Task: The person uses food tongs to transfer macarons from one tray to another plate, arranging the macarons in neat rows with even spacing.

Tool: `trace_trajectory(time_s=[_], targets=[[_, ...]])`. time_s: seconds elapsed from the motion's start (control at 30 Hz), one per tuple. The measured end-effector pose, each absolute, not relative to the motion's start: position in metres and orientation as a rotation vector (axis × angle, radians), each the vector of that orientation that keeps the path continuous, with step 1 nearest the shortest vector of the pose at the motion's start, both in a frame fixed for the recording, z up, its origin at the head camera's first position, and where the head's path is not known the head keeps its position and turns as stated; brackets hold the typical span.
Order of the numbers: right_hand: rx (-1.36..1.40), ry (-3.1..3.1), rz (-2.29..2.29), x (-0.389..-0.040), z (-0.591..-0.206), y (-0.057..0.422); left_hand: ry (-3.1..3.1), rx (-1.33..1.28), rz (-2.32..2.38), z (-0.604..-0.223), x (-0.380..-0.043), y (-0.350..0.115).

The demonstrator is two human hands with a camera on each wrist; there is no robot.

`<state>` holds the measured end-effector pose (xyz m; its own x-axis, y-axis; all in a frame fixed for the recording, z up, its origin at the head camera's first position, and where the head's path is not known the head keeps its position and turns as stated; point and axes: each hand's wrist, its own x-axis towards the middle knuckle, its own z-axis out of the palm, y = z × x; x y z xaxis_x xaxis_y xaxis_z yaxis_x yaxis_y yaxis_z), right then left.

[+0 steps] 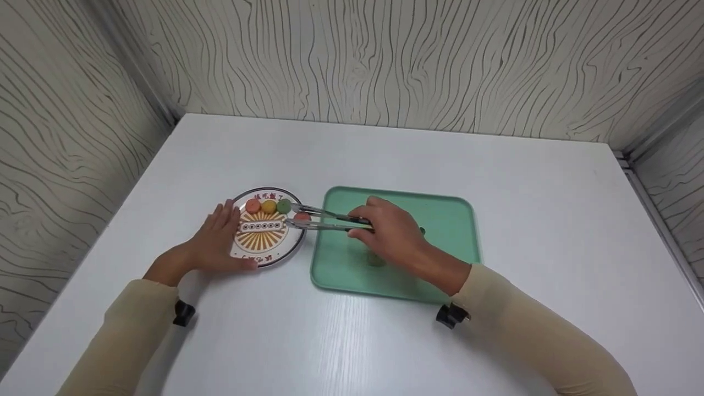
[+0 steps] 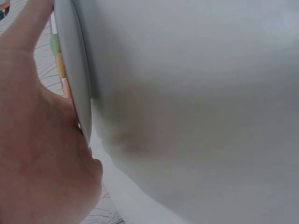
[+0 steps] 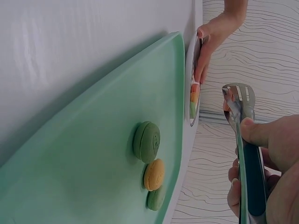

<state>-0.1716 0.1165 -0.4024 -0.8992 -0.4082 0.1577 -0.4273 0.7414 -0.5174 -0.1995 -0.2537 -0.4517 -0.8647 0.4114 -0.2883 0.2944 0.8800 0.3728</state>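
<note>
My right hand [image 1: 393,228] grips metal tongs [image 1: 324,225] with dark handles above the tray's left side. A pinkish-red macaron [image 1: 302,218] is between the tong tips, by the plate's right rim. My left hand [image 1: 220,242] rests at the left side of the round patterned plate [image 1: 294,245], fingers and thumb extended along its rim. Towards the plate's far side sit an orange-pink macaron [image 1: 252,206], a yellow macaron [image 1: 268,207] and a green macaron [image 1: 283,206] in a row. In the right wrist view, the tray holds a large green macaron [image 3: 147,142], a yellow macaron [image 3: 154,175] and another green macaron [image 3: 156,198].
The green rectangular tray [image 1: 445,209] lies right of the plate, a narrow gap apart. Both stand on a white table [image 1: 385,352]. Wood-grain patterned panels [image 1: 357,66] enclose the back and sides. A small black device [image 1: 184,312] is on each wrist.
</note>
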Motion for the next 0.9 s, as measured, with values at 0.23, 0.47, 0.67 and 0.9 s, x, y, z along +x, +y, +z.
trace_trajectory(time_s=[0.23,0.47,0.67,0.9], targets=[[0.738,-2.883,0.853,-0.171,-0.401,0.104,2.69,0.52,0.446,-0.452,-0.199,-0.254],[0.764,-2.879,0.895,-0.172,-0.405,0.094,2.665,0.513,0.486,-0.45,-0.198,-0.255],[0.766,-2.888,0.9,-0.174,-0.407,0.087,2.668,0.54,0.506,-0.453,-0.199,-0.255],[0.751,-2.914,0.837,-0.175,-0.405,0.076,2.672,0.535,0.468,-0.451,-0.199,-0.254]])
